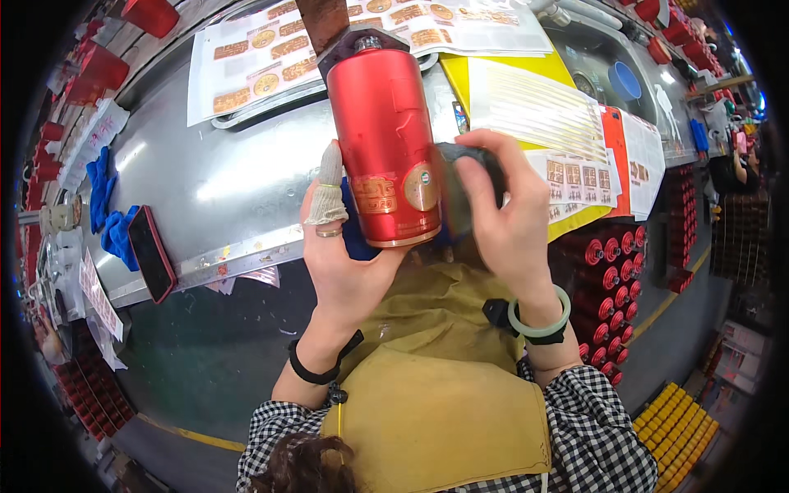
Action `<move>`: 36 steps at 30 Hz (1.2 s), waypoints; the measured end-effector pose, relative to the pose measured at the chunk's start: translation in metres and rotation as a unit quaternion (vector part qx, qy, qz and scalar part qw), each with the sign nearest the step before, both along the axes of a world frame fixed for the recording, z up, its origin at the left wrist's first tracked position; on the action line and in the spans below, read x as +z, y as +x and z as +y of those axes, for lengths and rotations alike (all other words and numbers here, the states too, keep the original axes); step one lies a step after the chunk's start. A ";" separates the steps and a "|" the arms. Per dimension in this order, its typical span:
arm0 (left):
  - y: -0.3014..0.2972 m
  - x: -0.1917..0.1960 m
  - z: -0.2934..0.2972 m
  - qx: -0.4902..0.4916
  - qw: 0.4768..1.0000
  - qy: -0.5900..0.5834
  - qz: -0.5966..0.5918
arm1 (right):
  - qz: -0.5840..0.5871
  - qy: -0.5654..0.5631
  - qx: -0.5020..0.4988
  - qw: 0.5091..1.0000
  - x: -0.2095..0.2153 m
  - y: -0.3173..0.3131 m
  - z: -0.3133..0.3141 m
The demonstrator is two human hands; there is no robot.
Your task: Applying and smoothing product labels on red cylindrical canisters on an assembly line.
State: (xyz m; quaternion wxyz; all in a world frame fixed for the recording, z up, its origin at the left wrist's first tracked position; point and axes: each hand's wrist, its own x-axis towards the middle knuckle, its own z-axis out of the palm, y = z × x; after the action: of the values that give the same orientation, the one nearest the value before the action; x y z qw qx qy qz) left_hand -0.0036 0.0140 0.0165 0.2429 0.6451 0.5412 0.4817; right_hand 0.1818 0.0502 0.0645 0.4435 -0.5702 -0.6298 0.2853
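A shiny red bottle with gold lettering and a round gold emblem stands tilted before me, its neck end against a dark metal holder. My left hand is wrapped round the bottle's lower left side. A whitish fabric cover is on one of its fingers, with a ring below. My right hand pinches a dark, soft-looking pad or cloth against the bottle's right side; blur hides its exact kind. Part of something blue shows behind the bottle.
Sheets of gold decals lie over a tray at the back. More printed sheets rest on a yellow folder at right. A phone and blue gloves lie left. Stacked red bottles stand right; a blue bowl sits in the sink.
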 end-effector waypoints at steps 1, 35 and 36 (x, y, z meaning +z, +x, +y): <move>0.002 0.000 0.002 0.002 1.000 -0.001 0.000 | -0.040 0.012 -0.018 0.999 -0.005 0.007 0.004; -0.047 0.026 0.039 -0.180 0.778 -0.286 -0.530 | -0.218 0.072 0.155 0.961 0.013 -0.009 -0.001; -0.048 0.025 0.039 -0.176 0.774 -0.290 -0.535 | -0.224 0.074 0.155 0.959 0.014 -0.010 -0.001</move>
State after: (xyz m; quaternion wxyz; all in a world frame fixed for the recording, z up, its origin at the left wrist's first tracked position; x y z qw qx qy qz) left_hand -0.0516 0.0526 0.0418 0.7493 0.2663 0.3153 0.5179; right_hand 0.1722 0.0491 0.0781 0.2824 -0.4805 -0.8132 0.1679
